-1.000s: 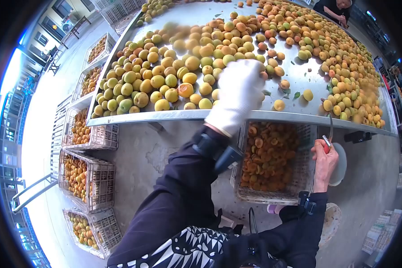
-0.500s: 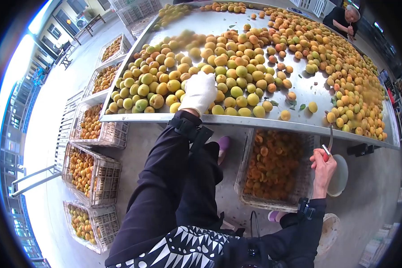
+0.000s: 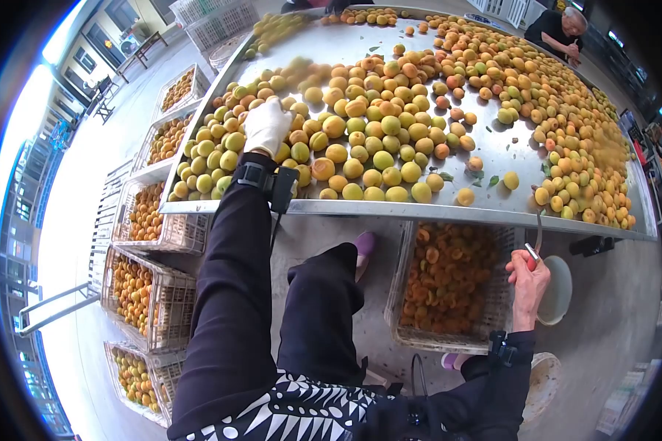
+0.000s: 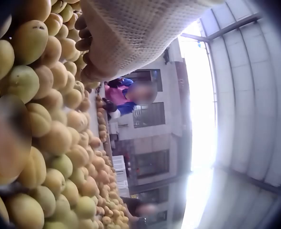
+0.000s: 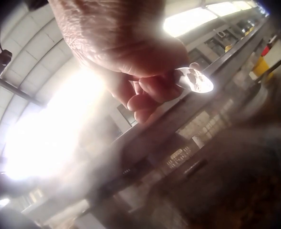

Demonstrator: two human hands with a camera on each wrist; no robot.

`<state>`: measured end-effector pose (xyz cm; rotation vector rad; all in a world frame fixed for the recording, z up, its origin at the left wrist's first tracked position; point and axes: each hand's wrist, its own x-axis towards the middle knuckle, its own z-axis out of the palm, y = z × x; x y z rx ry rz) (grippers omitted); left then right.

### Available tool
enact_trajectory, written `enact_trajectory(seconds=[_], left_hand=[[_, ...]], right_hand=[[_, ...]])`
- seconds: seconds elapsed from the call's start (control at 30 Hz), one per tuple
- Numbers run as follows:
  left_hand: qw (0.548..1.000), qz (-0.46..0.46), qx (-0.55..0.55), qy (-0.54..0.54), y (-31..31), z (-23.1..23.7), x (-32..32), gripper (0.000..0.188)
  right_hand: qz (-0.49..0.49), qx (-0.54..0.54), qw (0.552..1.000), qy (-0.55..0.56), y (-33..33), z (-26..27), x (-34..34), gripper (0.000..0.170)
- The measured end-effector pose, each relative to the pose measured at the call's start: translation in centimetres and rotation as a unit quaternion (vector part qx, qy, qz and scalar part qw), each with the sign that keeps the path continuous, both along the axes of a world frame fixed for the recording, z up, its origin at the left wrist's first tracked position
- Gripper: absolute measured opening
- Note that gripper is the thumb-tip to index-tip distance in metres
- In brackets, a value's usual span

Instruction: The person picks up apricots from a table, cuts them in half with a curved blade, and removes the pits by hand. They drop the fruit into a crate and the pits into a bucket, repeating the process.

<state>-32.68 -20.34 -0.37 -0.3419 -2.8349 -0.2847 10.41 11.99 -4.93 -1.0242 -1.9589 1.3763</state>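
My left hand [image 3: 268,128], in a white knit glove with bare fingertips, reaches into the apricots [image 3: 375,140] at the left of the metal table. In the left wrist view its fingertips [image 4: 84,44] come down onto the yellow-orange fruit, and no apricot shows in its grasp. My bare right hand [image 3: 529,287] grips a small knife [image 3: 532,254] with a red and silver handle, just off the table's front edge. Its thin curved blade [image 3: 540,226] points toward the table. In the right wrist view the fingers are curled, with the bright handle end [image 5: 197,81] sticking out.
Under the front edge of the table [image 3: 419,211] stands a crate [image 3: 397,323] of orange apricot pieces, with a pale bucket [image 3: 559,294] to its right. Crates of apricots [image 3: 171,312] line the floor at left. Another person [image 3: 555,31] is at the far right corner.
My left hand has moved leftward across the apricots, from near the table's front middle, and is now farther in from the edge. The right hand keeps hold of the knife in nearly the same place.
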Motion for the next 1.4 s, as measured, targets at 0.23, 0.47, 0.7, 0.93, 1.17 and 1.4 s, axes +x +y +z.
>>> enact_trajectory(seconds=[0.23, 0.47, 0.7, 0.93, 1.17, 1.4], left_hand=[[0.994, -0.02, -0.051, -0.095, 0.9, -2.5, -3.9, 0.053], [0.993, -0.017, 0.014, -0.113, 0.6, -3.4, -4.8, 0.049], [0.946, -0.116, 0.274, -0.128, -0.4, 1.0, -1.9, 0.046], [0.623, -0.382, 0.563, -0.385, 4.8, 6.5, 14.0, 0.047], [0.491, -0.389, 0.571, -0.53, 12.8, 3.7, 24.8, 0.059], [0.546, -0.414, 0.54, -0.488, 18.3, 0.4, 30.1, 0.06]], right_hand=[[-0.005, 0.0, 1.0, -0.003, -0.1, -0.5, -0.5, 0.011], [0.001, -0.01, 1.0, -0.009, -0.6, -0.3, -0.9, 0.011], [0.01, -0.038, 0.999, 0.027, -0.7, -0.2, -0.2, 0.011], [0.1, -0.212, 0.967, 0.096, -2.6, 1.4, -0.6, 0.016], [0.121, -0.257, 0.931, 0.228, -4.7, 4.1, -0.2, 0.033], [0.095, -0.264, 0.928, 0.243, -4.7, 5.1, 0.8, 0.039]])
